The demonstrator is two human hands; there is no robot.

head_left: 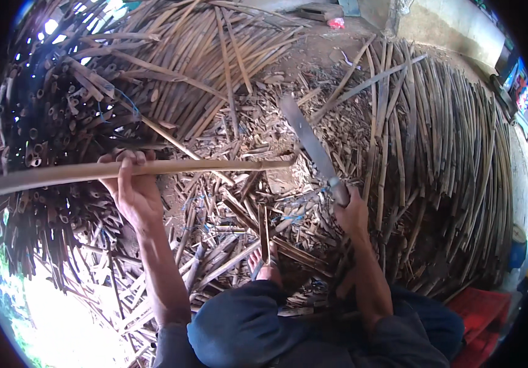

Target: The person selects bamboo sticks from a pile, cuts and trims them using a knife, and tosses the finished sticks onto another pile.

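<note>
My left hand (134,190) is closed round a long bamboo pole (196,166), which lies level across the view from the left rim to the middle. In my right hand (351,214) is a machete (313,144), held by its handle with the broad blade slanting up and away to the left. The blade is just right of the pole's end, and a narrow gap shows between them. Below the pole, a short split bamboo piece (264,230) stands out by my sandalled foot (267,267).
Bamboo chips (276,132) cover the ground between piles. A big stack of bamboo poles (43,141) rises at the left, with more lengths (208,55) behind. Another row of poles (454,141) lies at the right. A red plastic object (478,319) sits at the lower right, near my leg.
</note>
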